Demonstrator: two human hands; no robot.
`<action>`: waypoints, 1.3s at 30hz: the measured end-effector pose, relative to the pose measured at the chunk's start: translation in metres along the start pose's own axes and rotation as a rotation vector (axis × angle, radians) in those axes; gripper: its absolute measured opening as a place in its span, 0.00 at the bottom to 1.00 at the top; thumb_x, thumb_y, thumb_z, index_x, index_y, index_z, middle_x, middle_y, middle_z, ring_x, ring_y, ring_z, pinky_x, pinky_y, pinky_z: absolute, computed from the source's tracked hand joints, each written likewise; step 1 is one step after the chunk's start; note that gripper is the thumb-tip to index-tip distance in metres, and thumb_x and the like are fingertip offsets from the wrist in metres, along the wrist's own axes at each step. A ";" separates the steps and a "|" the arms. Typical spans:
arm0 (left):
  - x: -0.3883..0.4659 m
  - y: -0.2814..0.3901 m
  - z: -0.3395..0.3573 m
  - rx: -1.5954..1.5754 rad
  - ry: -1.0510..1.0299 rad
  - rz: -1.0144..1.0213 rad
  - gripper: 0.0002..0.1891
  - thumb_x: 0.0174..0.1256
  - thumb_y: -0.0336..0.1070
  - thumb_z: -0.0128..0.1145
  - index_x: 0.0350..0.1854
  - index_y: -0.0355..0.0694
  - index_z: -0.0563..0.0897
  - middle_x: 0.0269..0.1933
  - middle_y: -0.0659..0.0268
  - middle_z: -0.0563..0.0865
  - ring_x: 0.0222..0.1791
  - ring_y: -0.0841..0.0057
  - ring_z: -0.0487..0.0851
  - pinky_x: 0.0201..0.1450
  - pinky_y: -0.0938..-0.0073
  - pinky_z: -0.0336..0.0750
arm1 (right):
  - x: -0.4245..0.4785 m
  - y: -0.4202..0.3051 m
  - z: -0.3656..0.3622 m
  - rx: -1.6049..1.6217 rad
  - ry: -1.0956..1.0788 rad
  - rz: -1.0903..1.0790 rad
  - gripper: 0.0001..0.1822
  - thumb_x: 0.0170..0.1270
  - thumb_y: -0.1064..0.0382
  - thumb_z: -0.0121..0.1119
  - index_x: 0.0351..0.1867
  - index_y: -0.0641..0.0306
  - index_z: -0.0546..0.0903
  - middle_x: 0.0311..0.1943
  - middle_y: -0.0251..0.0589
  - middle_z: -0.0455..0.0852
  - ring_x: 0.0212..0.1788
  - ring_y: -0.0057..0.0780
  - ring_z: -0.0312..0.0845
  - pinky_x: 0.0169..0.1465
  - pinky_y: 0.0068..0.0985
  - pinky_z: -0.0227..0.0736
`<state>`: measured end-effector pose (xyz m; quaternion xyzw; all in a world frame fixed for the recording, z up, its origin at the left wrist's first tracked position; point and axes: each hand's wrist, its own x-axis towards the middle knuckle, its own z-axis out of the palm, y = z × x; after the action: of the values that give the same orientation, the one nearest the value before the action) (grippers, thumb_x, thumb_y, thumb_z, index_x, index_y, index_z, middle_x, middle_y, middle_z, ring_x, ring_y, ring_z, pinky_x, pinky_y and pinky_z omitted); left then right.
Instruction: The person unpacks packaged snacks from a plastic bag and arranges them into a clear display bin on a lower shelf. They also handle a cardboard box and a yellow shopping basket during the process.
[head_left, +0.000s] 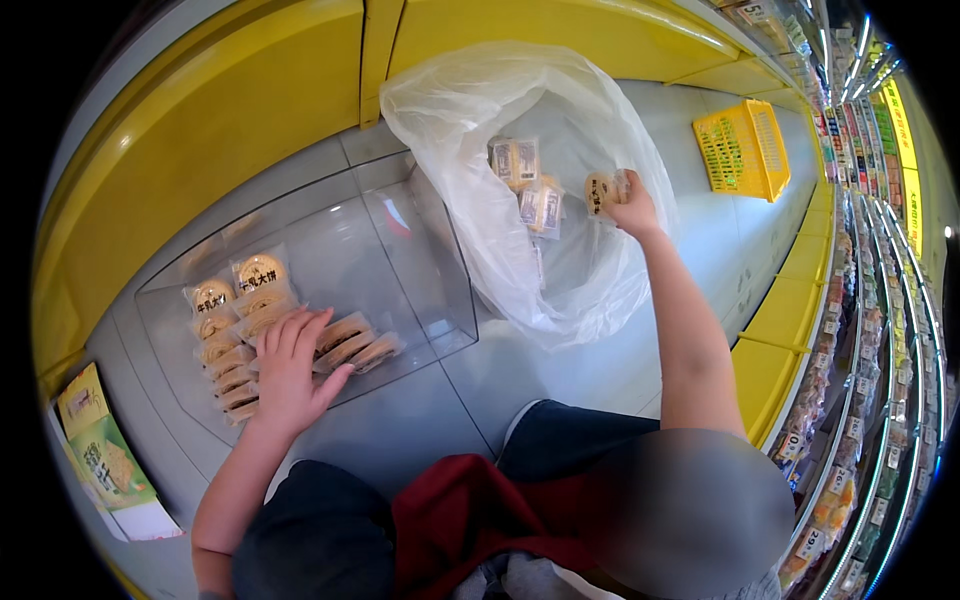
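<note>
My right hand (634, 206) grips a wrapped round pastry (598, 195) over the open mouth of a large translucent plastic bag (480, 225). Inside the bag lie several more wrapped pastries (540, 210). To the left, a clear acrylic bin (405, 285) stands on the floor, with wrapped round pastries (214, 300) lined up in rows at its left end. My left hand (300, 360) rests on the pastries there, fingers spread; whether it grips one cannot be told. Beside its thumb, several pastries (360, 345) lean in a tilted row.
A yellow plastic basket (750, 154) stands on the grey tiled floor at the upper right. Yellow shelf bases (247, 97) run along the far side, and stocked shelves (840, 420) line the right. A green and yellow printed carton (109, 457) lies at the lower left.
</note>
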<state>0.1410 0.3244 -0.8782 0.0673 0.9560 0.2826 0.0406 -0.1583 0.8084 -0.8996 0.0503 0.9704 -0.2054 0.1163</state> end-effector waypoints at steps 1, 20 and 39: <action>-0.003 -0.001 -0.005 -0.007 0.031 0.008 0.35 0.55 0.46 0.68 0.66 0.40 0.74 0.60 0.54 0.78 0.65 0.54 0.72 0.69 0.53 0.60 | -0.006 -0.022 -0.013 0.117 -0.089 -0.008 0.40 0.51 0.65 0.66 0.70 0.60 0.66 0.57 0.52 0.81 0.59 0.44 0.79 0.62 0.34 0.73; -0.038 0.005 -0.054 -1.837 0.303 -0.627 0.22 0.68 0.28 0.61 0.64 0.35 0.74 0.55 0.59 0.85 0.53 0.72 0.85 0.56 0.70 0.81 | -0.247 -0.323 0.067 0.719 -0.453 -0.687 0.28 0.58 0.79 0.63 0.60 0.58 0.74 0.60 0.41 0.78 0.63 0.32 0.74 0.65 0.26 0.68; -0.070 -0.042 -0.029 -2.185 -0.163 -0.402 0.36 0.58 0.31 0.70 0.71 0.36 0.69 0.62 0.56 0.82 0.62 0.65 0.83 0.66 0.61 0.78 | -0.286 -0.321 0.135 1.025 -0.431 -0.660 0.18 0.62 0.72 0.67 0.53 0.58 0.77 0.62 0.50 0.78 0.66 0.40 0.74 0.65 0.38 0.73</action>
<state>0.2028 0.2635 -0.8741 -0.1422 0.1814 0.9552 0.1856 0.0992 0.4468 -0.8246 -0.2440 0.6686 -0.6733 0.2003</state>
